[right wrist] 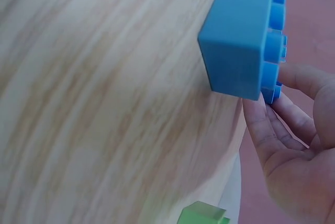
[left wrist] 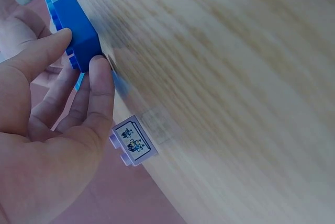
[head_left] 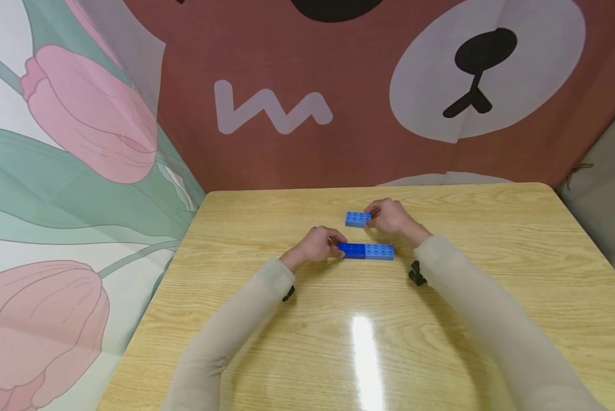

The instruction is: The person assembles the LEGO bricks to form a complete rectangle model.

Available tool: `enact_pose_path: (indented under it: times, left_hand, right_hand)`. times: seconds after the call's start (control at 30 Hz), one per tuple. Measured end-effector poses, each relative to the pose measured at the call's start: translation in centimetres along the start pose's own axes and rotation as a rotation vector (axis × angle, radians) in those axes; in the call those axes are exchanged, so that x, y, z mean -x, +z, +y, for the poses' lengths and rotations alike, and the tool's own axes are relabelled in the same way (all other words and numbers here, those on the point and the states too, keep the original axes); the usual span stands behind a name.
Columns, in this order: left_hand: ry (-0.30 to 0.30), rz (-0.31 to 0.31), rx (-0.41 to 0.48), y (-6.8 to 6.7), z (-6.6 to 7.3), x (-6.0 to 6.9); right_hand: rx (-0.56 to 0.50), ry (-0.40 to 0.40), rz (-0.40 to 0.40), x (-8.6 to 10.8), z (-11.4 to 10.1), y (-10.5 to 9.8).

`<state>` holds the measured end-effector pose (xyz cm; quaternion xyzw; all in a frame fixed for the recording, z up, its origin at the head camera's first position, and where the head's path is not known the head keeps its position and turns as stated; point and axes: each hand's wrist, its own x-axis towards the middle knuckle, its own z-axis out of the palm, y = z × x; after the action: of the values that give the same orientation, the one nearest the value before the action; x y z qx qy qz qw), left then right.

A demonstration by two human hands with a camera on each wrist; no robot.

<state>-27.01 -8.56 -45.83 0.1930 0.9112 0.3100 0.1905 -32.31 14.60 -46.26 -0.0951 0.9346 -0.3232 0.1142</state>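
Note:
A dark blue toy brick (head_left: 352, 251) stands end to end with a lighter blue brick (head_left: 380, 252), forming a row on the table. My left hand (head_left: 316, 244) pinches the left end of the dark blue brick, thumb on its studded side in the left wrist view. Farther back lies another blue brick (head_left: 356, 220), with studs up. My right hand (head_left: 391, 217) holds that brick by its right end. In the right wrist view the near lighter blue brick (right wrist: 233, 35) partly hides the right fingertips (right wrist: 256, 111).
The wooden table (head_left: 307, 342) ends at a curtain (head_left: 358, 154) with a bear print. A lilac brick (left wrist: 134, 141) with a printed face stands beyond my left hand. A green brick (right wrist: 201, 214) appears low in the right wrist view. Black wrist devices (head_left: 417, 274) hang under the sleeves.

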Motion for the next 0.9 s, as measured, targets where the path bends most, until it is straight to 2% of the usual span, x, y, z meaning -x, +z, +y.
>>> enact_pose_path:
  times: [0.63, 0.9]
  left_hand:
    - [-0.006, 0.003, 0.008, 0.0, 0.0, 0.0]
    - [-0.006, 0.003, 0.007, 0.1, 0.0, 0.0]
  right_hand:
    - [-0.007, -0.073, 0.000, 1.7, 0.2, -1.3]
    - [-0.009, -0.062, 0.013, 2.9, -0.1, -1.7]
